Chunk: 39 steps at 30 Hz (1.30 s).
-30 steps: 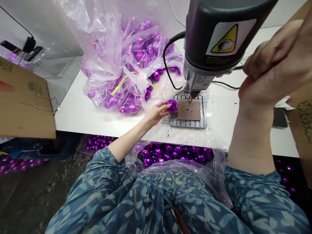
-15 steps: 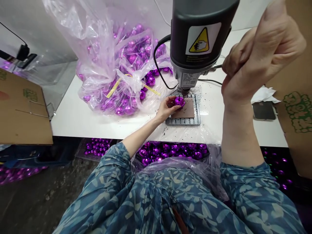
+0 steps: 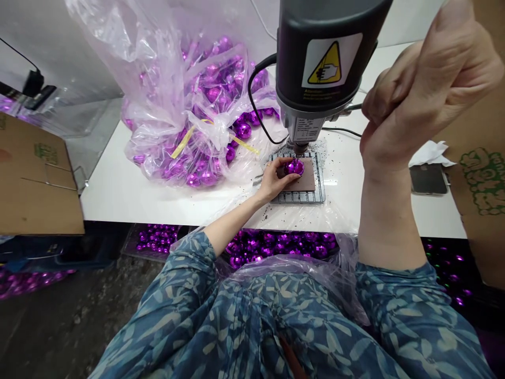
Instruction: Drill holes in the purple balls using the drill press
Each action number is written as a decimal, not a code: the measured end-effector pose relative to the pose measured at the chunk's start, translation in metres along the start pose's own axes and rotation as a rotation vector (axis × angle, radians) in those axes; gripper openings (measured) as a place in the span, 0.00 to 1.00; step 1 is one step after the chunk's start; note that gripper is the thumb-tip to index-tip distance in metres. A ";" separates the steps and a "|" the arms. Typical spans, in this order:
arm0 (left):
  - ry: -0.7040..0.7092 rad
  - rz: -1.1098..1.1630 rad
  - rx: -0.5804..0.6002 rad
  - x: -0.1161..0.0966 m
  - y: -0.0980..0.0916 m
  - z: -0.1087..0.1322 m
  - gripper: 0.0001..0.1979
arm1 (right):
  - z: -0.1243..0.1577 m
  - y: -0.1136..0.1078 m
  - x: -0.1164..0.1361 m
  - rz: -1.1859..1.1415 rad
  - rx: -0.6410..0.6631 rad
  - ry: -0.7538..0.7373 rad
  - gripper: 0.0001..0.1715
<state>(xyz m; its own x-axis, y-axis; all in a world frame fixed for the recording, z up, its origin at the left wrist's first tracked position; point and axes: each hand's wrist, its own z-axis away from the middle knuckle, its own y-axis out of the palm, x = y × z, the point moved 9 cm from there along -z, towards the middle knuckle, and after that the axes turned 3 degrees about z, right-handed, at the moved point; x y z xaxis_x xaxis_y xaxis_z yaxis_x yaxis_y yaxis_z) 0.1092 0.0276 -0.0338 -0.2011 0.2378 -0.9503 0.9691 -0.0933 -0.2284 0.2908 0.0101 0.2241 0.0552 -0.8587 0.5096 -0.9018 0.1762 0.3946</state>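
Note:
Beneath the chuck of a black bench drill press (image 3: 317,73), my left hand (image 3: 275,179) grips a shiny purple mirror ball (image 3: 294,167) between thumb and fingers. The ball rests on a brown board (image 3: 306,183), which lies on the drill's grey slotted base (image 3: 292,198). The drill's tip is at the top of the ball; whether it has entered the ball I cannot tell. My right hand (image 3: 430,84) is closed in a fist around the drill's feed lever (image 3: 354,107), mostly hidden by the fingers.
A clear plastic bag (image 3: 169,121) full of purple balls fills the table's left part. More purple balls (image 3: 276,245) lie below the front edge. Cardboard boxes (image 3: 39,179) flank both sides. A phone (image 3: 428,179) and white tissue (image 3: 431,153) lie at right. Dark shavings dot the white table (image 3: 126,202).
My left hand has shifted slightly right with the mirror ball, bringing it more squarely under the drill. The right hand keeps its grip on the lever, with little movement.

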 end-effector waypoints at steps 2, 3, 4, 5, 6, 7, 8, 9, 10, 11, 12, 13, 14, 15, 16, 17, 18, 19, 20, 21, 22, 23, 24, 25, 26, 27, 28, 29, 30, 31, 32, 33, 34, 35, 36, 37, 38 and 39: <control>0.010 0.019 -0.010 0.003 0.004 0.001 0.25 | 0.000 0.000 0.000 0.004 0.019 0.000 0.37; 0.021 0.025 -0.011 0.004 0.006 0.002 0.26 | 0.000 0.000 -0.001 0.006 0.029 0.000 0.38; 0.033 0.028 -0.008 0.004 0.008 0.003 0.27 | 0.000 0.000 -0.001 0.008 0.036 -0.004 0.39; 0.044 0.029 -0.007 0.004 0.010 0.004 0.27 | -0.001 0.000 -0.001 0.010 0.041 -0.012 0.41; 0.051 0.025 -0.009 0.004 0.011 0.005 0.27 | -0.001 0.000 -0.001 0.013 0.041 -0.026 0.43; 0.055 0.020 -0.011 0.004 0.011 0.005 0.27 | -0.002 0.000 -0.002 0.017 0.045 -0.035 0.46; 0.056 0.015 -0.015 0.004 0.011 0.006 0.26 | -0.002 0.000 -0.001 0.017 0.046 -0.045 0.49; 0.056 0.013 -0.019 0.003 0.010 0.006 0.26 | -0.002 0.000 -0.001 0.015 0.047 -0.051 0.51; 0.054 0.013 -0.020 0.003 0.009 0.006 0.26 | -0.001 0.000 -0.001 0.008 0.044 -0.053 0.52; 0.053 0.016 -0.021 0.003 0.009 0.006 0.26 | 0.000 0.000 -0.001 0.003 0.043 -0.047 0.52; 0.052 0.020 -0.020 0.002 0.009 0.006 0.27 | 0.002 -0.001 0.000 -0.002 0.038 -0.038 0.51; 0.051 0.025 -0.020 0.002 0.008 0.006 0.27 | 0.005 -0.002 0.001 -0.005 0.032 -0.030 0.49; 0.049 0.028 -0.019 0.001 0.008 0.006 0.26 | 0.008 -0.004 0.003 -0.007 0.021 -0.030 0.48; 0.046 0.031 -0.016 0.001 0.008 0.006 0.26 | 0.012 -0.005 0.005 -0.003 0.018 -0.020 0.47; 0.043 0.032 -0.013 0.001 0.008 0.006 0.26 | 0.016 -0.007 0.006 0.000 0.014 -0.008 0.47; 0.041 0.032 -0.011 0.002 0.008 0.006 0.26 | 0.020 -0.009 0.007 0.001 0.006 0.003 0.48; 0.040 0.030 -0.009 0.002 0.008 0.006 0.25 | 0.024 -0.011 0.008 0.001 -0.003 0.015 0.48; 0.042 0.028 -0.009 0.002 0.008 0.006 0.25 | 0.027 -0.013 0.008 -0.001 -0.013 0.025 0.49; 0.045 0.025 -0.010 0.002 0.008 0.006 0.25 | 0.030 -0.015 0.007 -0.003 -0.022 0.031 0.49; 0.050 0.022 -0.012 0.003 0.008 0.006 0.25 | 0.033 -0.018 0.006 -0.007 -0.034 0.030 0.50; 0.056 0.018 -0.013 0.003 0.008 0.006 0.25 | 0.035 -0.020 0.005 -0.013 -0.047 0.022 0.51; 0.064 0.016 -0.013 0.004 0.009 0.006 0.25 | 0.037 -0.022 0.003 -0.013 -0.054 0.009 0.51; 0.072 0.013 -0.015 0.004 0.009 0.006 0.25 | 0.039 -0.025 0.001 -0.009 -0.057 -0.012 0.51; 0.081 0.012 -0.017 0.005 0.009 0.005 0.25 | 0.041 -0.028 -0.002 -0.001 -0.063 -0.041 0.50; 0.090 0.012 -0.019 0.006 0.009 0.005 0.25 | 0.042 -0.031 -0.005 0.009 -0.067 -0.075 0.49; 0.099 0.013 -0.021 0.008 0.008 0.005 0.26 | 0.044 -0.034 -0.008 0.021 -0.069 -0.111 0.48; 0.108 0.014 -0.023 0.009 0.008 0.004 0.26 | 0.046 -0.038 -0.012 0.034 -0.068 -0.142 0.48; 0.116 0.017 -0.024 0.011 0.008 0.004 0.27 | 0.048 -0.041 -0.016 0.044 -0.068 -0.168 0.47; 0.125 0.020 -0.023 0.012 0.008 0.004 0.27 | 0.050 -0.045 -0.020 0.051 -0.070 -0.190 0.46; 0.133 0.023 -0.021 0.013 0.008 0.004 0.27 | 0.052 -0.048 -0.023 0.059 -0.068 -0.213 0.46; 0.140 0.027 -0.020 0.015 0.008 0.003 0.27 | 0.054 -0.050 -0.025 0.068 -0.065 -0.234 0.45; 0.147 0.030 -0.020 0.015 0.008 0.003 0.27 | 0.056 -0.052 -0.027 0.077 -0.062 -0.251 0.44; 0.152 0.034 -0.021 0.015 0.009 0.003 0.27 | 0.058 -0.053 -0.029 0.087 -0.057 -0.265 0.42; 0.156 0.036 -0.023 0.015 0.009 0.003 0.27 | 0.060 -0.054 -0.031 0.097 -0.052 -0.275 0.41; 0.158 0.036 -0.027 0.015 0.009 0.003 0.27 | 0.062 -0.056 -0.033 0.109 -0.046 -0.279 0.40; 0.156 0.036 -0.032 0.015 0.008 0.004 0.27 | 0.064 -0.057 -0.035 0.123 -0.040 -0.280 0.40; 0.152 0.035 -0.037 0.015 0.008 0.004 0.27 | 0.066 -0.058 -0.036 0.139 -0.032 -0.277 0.40; 0.147 0.035 -0.040 0.014 0.008 0.004 0.27 | 0.069 -0.059 -0.037 0.155 -0.021 -0.272 0.40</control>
<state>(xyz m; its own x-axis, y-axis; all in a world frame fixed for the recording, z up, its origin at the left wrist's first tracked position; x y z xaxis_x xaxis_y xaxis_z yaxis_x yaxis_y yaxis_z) 0.1135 0.0265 -0.0500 -0.1471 0.3741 -0.9157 0.9806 -0.0662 -0.1845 0.3123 -0.0015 0.1296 -0.2015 -0.9175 0.3428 -0.8813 0.3226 0.3453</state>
